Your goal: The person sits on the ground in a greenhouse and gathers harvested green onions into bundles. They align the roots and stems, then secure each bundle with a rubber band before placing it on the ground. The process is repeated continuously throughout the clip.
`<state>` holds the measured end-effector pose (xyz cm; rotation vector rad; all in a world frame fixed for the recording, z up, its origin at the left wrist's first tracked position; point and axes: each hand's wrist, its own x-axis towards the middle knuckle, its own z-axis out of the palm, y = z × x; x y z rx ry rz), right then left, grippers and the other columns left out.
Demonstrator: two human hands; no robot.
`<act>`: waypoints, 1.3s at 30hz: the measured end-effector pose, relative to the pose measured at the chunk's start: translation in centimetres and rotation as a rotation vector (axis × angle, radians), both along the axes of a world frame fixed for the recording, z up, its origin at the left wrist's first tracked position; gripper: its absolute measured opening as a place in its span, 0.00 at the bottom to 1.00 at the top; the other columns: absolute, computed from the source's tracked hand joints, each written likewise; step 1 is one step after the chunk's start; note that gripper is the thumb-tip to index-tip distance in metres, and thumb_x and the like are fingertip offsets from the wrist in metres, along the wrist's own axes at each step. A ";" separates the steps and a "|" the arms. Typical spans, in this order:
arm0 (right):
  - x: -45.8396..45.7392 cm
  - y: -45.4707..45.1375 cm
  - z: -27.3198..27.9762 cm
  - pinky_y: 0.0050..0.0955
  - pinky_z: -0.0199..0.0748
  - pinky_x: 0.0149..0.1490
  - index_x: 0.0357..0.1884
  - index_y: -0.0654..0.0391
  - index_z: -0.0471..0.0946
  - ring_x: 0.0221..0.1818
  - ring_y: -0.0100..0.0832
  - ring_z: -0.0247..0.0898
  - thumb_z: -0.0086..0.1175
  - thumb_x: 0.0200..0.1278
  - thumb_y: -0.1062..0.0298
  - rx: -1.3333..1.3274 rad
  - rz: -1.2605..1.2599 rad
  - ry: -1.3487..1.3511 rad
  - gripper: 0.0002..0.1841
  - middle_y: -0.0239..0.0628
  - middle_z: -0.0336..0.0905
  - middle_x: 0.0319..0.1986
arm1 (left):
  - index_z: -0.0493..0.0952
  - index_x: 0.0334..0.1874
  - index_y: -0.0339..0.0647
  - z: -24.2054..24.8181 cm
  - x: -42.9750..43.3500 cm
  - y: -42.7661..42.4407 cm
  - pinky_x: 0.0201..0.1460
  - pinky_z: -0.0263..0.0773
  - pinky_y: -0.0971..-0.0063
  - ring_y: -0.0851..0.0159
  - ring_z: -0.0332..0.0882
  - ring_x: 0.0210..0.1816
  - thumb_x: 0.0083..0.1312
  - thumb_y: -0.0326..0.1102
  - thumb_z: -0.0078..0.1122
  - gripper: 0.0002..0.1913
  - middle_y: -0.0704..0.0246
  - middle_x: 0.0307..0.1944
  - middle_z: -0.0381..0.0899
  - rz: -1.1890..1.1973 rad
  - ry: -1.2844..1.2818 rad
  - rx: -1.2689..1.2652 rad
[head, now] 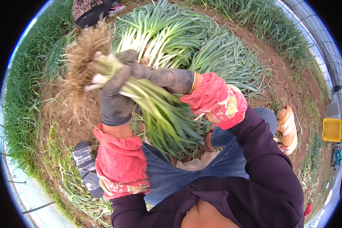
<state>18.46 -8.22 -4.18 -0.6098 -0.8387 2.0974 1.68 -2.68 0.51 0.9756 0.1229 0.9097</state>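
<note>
A bunch of green onions [154,99] is held up in front of my chest, its brown roots [82,57] pointing to the upper left and its leaves hanging down toward my lap. My left hand [116,95], in a dark, soiled work glove, wraps the white stems from the near side. From the far side my right hand [148,71], gloved alike, grips the same stems just below the roots. Some fingers of both hands are hidden behind the bunch. On the ground beyond lies a heap of pulled green onions [165,37].
A person [94,12] is partly visible at the upper left. Standing onion rows [22,94] line the left side. A wrapped bundle [287,129] lies at my right, with a yellow crate [332,129] farther off. Greenhouse film [316,31] curves along the right edge.
</note>
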 end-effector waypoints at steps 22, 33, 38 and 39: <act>12.4 5.6 -26.6 0.42 0.58 0.64 0.54 0.57 0.72 0.54 0.43 0.68 0.46 0.56 0.69 0.664 0.316 -2.327 0.21 0.46 0.74 0.49 | 0.62 0.58 0.24 -1.2 -2.3 4.5 0.40 0.63 0.73 0.66 0.64 0.32 0.59 0.33 0.54 0.27 0.68 0.27 0.65 0.085 0.191 -0.292; 13.0 5.0 -27.8 0.42 0.72 0.45 0.33 0.54 0.80 0.39 0.47 0.76 0.54 0.54 0.57 0.765 0.587 -2.068 0.12 0.43 0.80 0.30 | 0.62 0.55 0.19 -1.3 -2.3 4.6 0.41 0.63 0.73 0.67 0.64 0.33 0.56 0.30 0.55 0.27 0.65 0.27 0.66 0.212 0.235 -0.287; 13.6 4.3 -26.3 0.42 0.71 0.45 0.36 0.55 0.79 0.38 0.48 0.75 0.53 0.55 0.56 0.891 0.613 -1.934 0.13 0.45 0.79 0.29 | 0.63 0.53 0.19 -1.9 -2.8 4.9 0.41 0.64 0.71 0.66 0.65 0.33 0.57 0.30 0.55 0.25 0.63 0.28 0.68 0.196 0.220 -0.293; 14.0 4.7 -25.2 0.42 0.71 0.45 0.36 0.55 0.79 0.38 0.48 0.75 0.53 0.55 0.56 0.869 0.561 -1.904 0.14 0.45 0.79 0.29 | 0.64 0.53 0.19 -1.9 -2.9 4.9 0.41 0.64 0.71 0.65 0.66 0.33 0.57 0.30 0.56 0.25 0.63 0.28 0.68 0.196 0.219 -0.276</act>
